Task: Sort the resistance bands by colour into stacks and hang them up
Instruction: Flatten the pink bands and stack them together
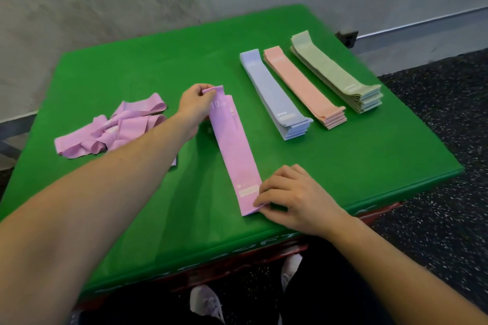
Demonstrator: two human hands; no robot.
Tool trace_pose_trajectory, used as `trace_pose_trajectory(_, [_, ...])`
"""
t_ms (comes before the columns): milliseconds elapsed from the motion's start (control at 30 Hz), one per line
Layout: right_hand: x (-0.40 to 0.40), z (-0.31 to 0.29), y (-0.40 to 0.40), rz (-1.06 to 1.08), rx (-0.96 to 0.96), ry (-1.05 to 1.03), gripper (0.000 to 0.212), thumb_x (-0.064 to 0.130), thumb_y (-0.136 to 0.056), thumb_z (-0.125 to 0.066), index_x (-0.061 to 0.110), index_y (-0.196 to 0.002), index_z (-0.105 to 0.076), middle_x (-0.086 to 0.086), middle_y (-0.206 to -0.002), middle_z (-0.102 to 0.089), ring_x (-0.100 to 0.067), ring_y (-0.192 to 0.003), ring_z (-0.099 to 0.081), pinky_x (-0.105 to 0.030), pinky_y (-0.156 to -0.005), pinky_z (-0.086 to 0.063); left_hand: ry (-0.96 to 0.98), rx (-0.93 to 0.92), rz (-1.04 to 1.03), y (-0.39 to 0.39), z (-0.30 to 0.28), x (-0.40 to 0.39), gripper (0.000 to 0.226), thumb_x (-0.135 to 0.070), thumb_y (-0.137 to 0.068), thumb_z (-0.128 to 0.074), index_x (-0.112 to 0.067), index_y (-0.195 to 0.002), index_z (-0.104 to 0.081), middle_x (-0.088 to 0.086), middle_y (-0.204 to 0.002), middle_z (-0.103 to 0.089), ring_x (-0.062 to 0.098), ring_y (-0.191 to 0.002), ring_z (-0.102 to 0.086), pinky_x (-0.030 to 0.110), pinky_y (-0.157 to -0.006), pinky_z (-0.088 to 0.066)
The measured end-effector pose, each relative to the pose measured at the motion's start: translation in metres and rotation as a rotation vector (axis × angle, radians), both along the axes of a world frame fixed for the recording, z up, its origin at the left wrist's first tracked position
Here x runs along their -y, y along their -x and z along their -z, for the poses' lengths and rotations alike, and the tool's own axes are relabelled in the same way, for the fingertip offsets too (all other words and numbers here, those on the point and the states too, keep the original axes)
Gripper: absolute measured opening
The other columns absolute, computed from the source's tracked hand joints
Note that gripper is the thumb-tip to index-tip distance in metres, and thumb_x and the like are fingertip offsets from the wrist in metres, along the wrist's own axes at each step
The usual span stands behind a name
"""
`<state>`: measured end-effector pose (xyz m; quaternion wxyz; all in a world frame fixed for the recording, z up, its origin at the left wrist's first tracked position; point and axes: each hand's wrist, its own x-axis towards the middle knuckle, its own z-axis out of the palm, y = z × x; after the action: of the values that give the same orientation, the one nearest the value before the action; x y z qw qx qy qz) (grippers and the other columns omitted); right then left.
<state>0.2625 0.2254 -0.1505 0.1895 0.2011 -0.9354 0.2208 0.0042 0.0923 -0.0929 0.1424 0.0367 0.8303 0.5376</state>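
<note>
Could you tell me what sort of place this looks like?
Probably a gym: resistance bands lie sorted on a green padded box, and the floor is speckled black rubber.

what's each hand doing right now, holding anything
Left hand: pinching the far end of the pink band.
Right hand: fingertips pinching the near end of the same pink band, flat on the green top.

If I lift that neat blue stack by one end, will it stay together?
Probably not. The blue stack is thin loose layers, and the unsorted purple bands crumple limply, so it would likely sag and fan apart. Gripping the middle seems safer.
</note>
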Motion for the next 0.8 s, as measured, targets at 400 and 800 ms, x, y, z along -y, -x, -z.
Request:
trace_pose_trajectory(400, [0.0,0.005,0.001,-0.036,0.043,-0.024,0.018,0.042,-0.093,-0.066,0.029,-0.1,-0.077,0.01,-0.096,-0.065,-0.012,-0.088,-0.053,-0.029,-0.076,-0.039,0.121,-0.138,0.071,0.019,0.018,-0.006,0.009,-0.017,-0.097,-0.063,-0.015,-0.105,-0.065,0.004,-0.111,-0.059,0.01,-0.085,-0.054,0.021,-0.066,-0.047])
trace_pose_trajectory(800, [-0.002,0.002,0.002,0.009,0.089,0.102,0.024,0.049,-0.088,-0.069,0.027,-0.098,-0.075,0.009,-0.098,-0.061,-0.011,-0.089,-0.051,-0.031,-0.077,-0.04,0.239,-0.264,0.06,0.013,0.014,0.006,0.024,-0.029,-0.099,-0.058,-0.019,-0.121,-0.058,0.008,-0.131,-0.045,0.012,-0.085,-0.054,0.021,-0.071,-0.048])
